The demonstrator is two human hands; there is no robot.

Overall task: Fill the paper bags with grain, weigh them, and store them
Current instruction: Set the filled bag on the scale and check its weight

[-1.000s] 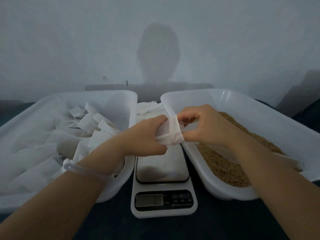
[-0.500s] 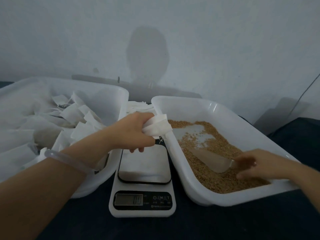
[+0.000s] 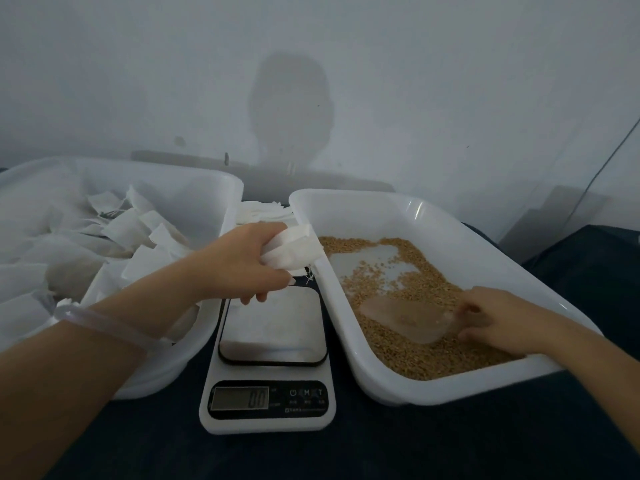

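Observation:
My left hand [image 3: 242,263] holds a small white paper bag [image 3: 294,251] above the far edge of the scale [image 3: 273,358], right beside the left rim of the grain tub [image 3: 398,209]. Brown grain [image 3: 408,351] covers part of that tub's floor. A clear plastic scoop [image 3: 405,318] lies on the grain, and my right hand [image 3: 502,317] grips its handle end. The scale's steel plate is bare and its display reads zero.
A second white tub [image 3: 214,181] on the left holds several paper bags [image 3: 135,230]. A stack of flat white bags [image 3: 263,213] lies behind the scale between the tubs. Everything stands on a dark cloth [image 3: 346,455], with a pale wall close behind.
My right hand let go of the bag, moved down into the grain tub and took hold of the scoop. My left hand keeps the bag, now nearer the tub's rim.

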